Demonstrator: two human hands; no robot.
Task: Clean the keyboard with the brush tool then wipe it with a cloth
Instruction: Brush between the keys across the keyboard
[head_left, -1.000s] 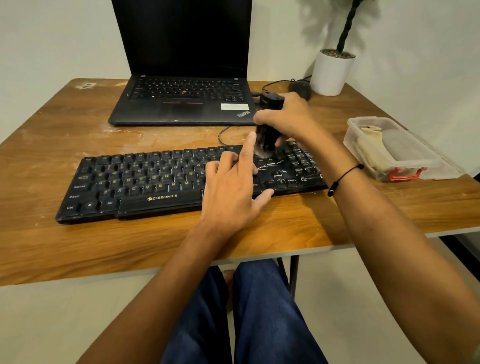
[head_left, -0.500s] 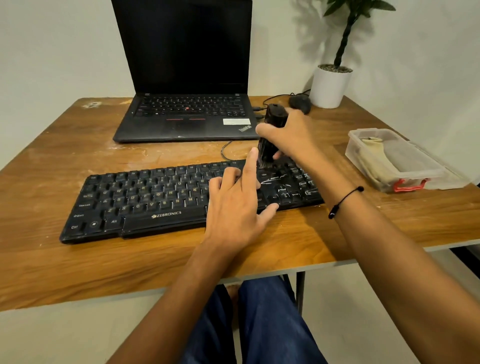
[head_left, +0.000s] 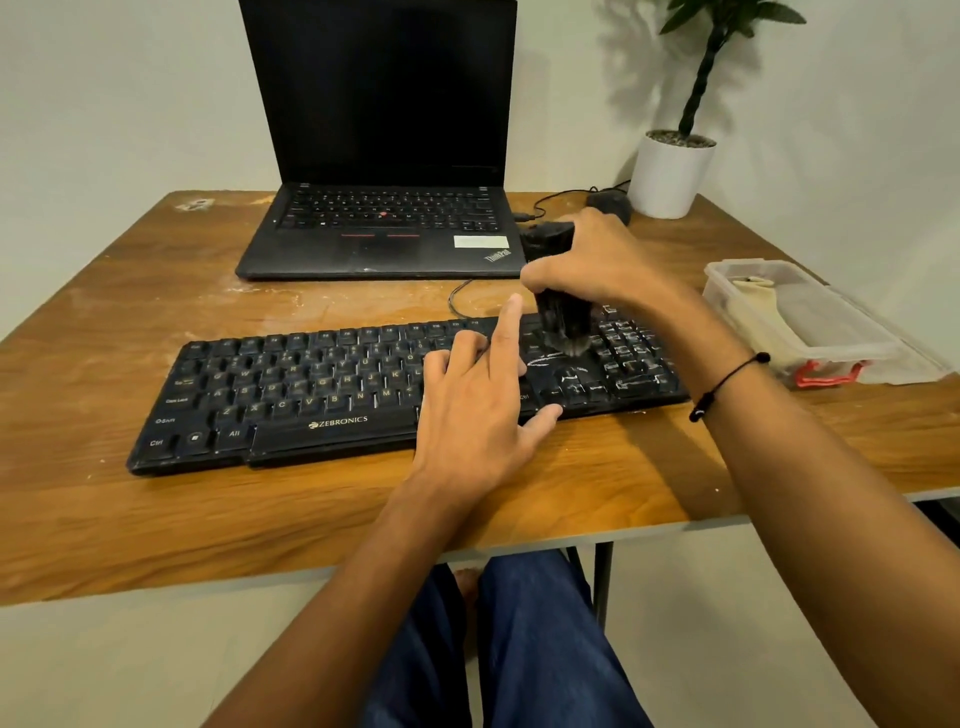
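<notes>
A black Zebronics keyboard (head_left: 291, 395) lies across the wooden table, its right part streaked with white dust. My right hand (head_left: 592, 265) grips a black brush tool (head_left: 563, 322) upright, bristles down on the keys between the main block and the number pad. My left hand (head_left: 483, 395) rests flat on the keyboard's right-centre, fingers spread, index finger pointing up toward the brush. A beige cloth (head_left: 753, 312) lies in a clear plastic box (head_left: 831, 353) at the right.
An open black laptop (head_left: 379, 228) with a dark screen stands behind the keyboard. A black mouse (head_left: 610, 202) and a white plant pot (head_left: 670, 174) sit at the back right. The keyboard cable (head_left: 460, 301) loops between laptop and keyboard. The table's front edge (head_left: 311, 577) is near my knees.
The view has tilted so the scene sits lower in the frame. The brush has shifted slightly right over the keys; my left hand stays pressed on the keyboard.
</notes>
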